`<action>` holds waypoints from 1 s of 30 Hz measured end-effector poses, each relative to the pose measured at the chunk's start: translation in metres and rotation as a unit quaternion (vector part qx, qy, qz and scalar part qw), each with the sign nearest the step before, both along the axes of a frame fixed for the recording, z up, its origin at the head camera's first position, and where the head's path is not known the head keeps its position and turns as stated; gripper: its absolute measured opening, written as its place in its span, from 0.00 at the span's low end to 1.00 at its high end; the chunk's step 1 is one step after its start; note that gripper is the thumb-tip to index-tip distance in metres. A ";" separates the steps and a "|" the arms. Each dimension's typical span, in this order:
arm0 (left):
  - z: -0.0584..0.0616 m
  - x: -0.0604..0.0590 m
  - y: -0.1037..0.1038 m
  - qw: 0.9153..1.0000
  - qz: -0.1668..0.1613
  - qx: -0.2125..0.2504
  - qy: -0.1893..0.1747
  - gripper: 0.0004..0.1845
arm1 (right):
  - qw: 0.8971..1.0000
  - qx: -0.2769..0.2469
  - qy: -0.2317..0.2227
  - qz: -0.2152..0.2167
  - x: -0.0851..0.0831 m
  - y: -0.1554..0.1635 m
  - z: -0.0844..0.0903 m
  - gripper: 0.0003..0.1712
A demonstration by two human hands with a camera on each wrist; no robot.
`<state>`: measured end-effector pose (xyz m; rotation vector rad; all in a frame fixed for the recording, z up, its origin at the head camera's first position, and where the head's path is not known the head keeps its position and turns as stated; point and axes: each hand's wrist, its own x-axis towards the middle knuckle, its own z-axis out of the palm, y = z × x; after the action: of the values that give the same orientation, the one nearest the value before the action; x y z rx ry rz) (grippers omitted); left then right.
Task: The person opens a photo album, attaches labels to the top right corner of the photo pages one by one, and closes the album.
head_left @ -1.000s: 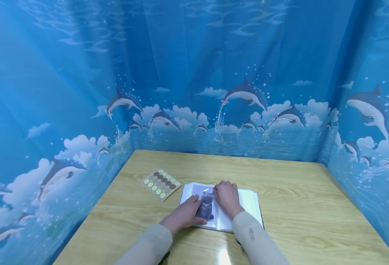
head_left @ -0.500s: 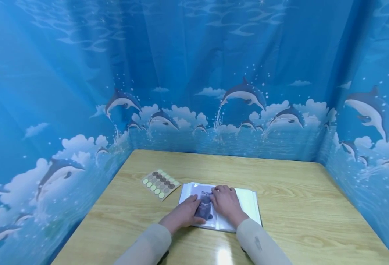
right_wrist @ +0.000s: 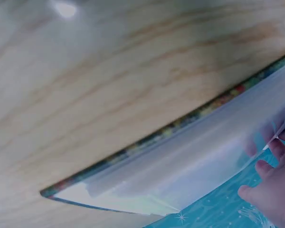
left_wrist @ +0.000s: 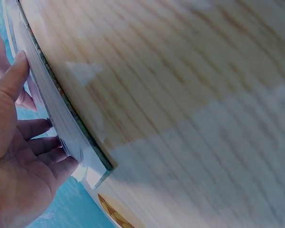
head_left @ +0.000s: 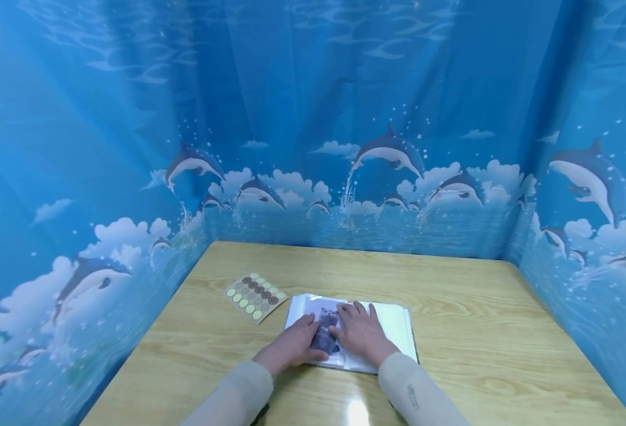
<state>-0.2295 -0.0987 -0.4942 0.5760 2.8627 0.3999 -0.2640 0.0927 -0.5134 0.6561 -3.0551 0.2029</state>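
A photo album (head_left: 398, 325) lies spread out on the table, its pages glossy and its cover edge multicoloured in the right wrist view. On the left page shows a picture of a grey cat (head_left: 323, 340), partly covered by fingers. My left hand (head_left: 290, 344) rests at the left side of that page, thumb and fingers spread around the cat; the left wrist view has its fingertips touching the page. My right hand (head_left: 363, 332) lies with extended fingers across the album's middle, its fingertips on the picture's upper right edge. In the right wrist view only part of this hand (right_wrist: 274, 187) appears.
A sheet of round stickers (head_left: 257, 297) in pale green, grey and brown lies beyond the album to the left. The wood-grain table (head_left: 483, 331) extends around both. Blue curtains (head_left: 313, 118) printed with dolphins hang behind and along the sides.
My right hand's fingers have gone from bunched at the picture's upper right corner to spread and flat on the page, slightly nearer me. The left hand holds its place.
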 end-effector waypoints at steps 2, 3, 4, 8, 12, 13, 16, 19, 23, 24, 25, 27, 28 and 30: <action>0.000 0.000 -0.001 1.000 -0.002 0.003 0.002 0.47 | 1.000 0.006 -0.001 0.000 0.002 -0.002 0.002 0.38; 0.000 0.000 -0.001 1.000 -0.003 0.003 0.004 0.47 | 1.000 0.007 -0.002 -0.001 0.002 -0.002 0.003 0.38; 0.000 0.000 -0.002 1.000 -0.003 0.005 0.002 0.47 | 1.000 0.008 -0.002 -0.001 0.002 -0.003 0.004 0.38; 0.000 0.001 -0.003 1.000 -0.003 0.004 -0.002 0.47 | 1.000 0.013 0.004 0.001 0.002 -0.004 0.002 0.38; 0.001 0.002 -0.003 1.000 -0.002 0.002 -0.001 0.47 | 1.000 0.000 0.014 0.003 0.003 -0.004 0.000 0.38; 0.002 0.002 -0.003 1.000 -0.004 0.004 0.000 0.47 | 1.000 -0.007 0.017 0.004 0.003 -0.004 -0.001 0.37; 0.002 0.003 -0.003 1.000 -0.013 0.010 0.006 0.46 | 1.000 -0.019 0.019 0.006 0.002 -0.003 -0.002 0.36; 0.001 0.002 -0.003 1.000 -0.026 0.011 0.014 0.45 | 1.000 -0.019 0.021 0.010 0.001 -0.004 -0.002 0.35; 0.002 0.002 -0.002 0.999 -0.028 0.016 0.015 0.45 | 1.000 -0.008 -0.001 0.018 -0.002 -0.006 -0.001 0.38; 0.003 0.003 -0.001 0.999 -0.027 0.019 0.012 0.45 | 1.000 -0.007 -0.006 0.019 -0.001 -0.006 0.000 0.38; 0.004 0.003 -0.001 0.999 -0.024 0.019 0.009 0.45 | 1.000 -0.008 -0.011 0.021 -0.001 -0.006 0.000 0.38; 0.004 0.003 -0.001 1.000 -0.020 0.021 0.007 0.45 | 1.000 -0.010 -0.012 0.026 0.001 -0.006 0.000 0.38; 0.005 0.003 -0.001 1.000 -0.019 0.020 0.007 0.45 | 0.999 -0.013 -0.012 0.028 0.003 -0.005 0.000 0.38; 0.004 0.004 -0.002 1.000 -0.014 0.014 0.006 0.45 | 0.999 -0.021 -0.011 0.035 0.007 -0.004 -0.001 0.38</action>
<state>-0.2259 -0.1006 -0.4904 0.6248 2.8613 0.4331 -0.2574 0.0889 -0.5143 0.7629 -3.0424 0.2766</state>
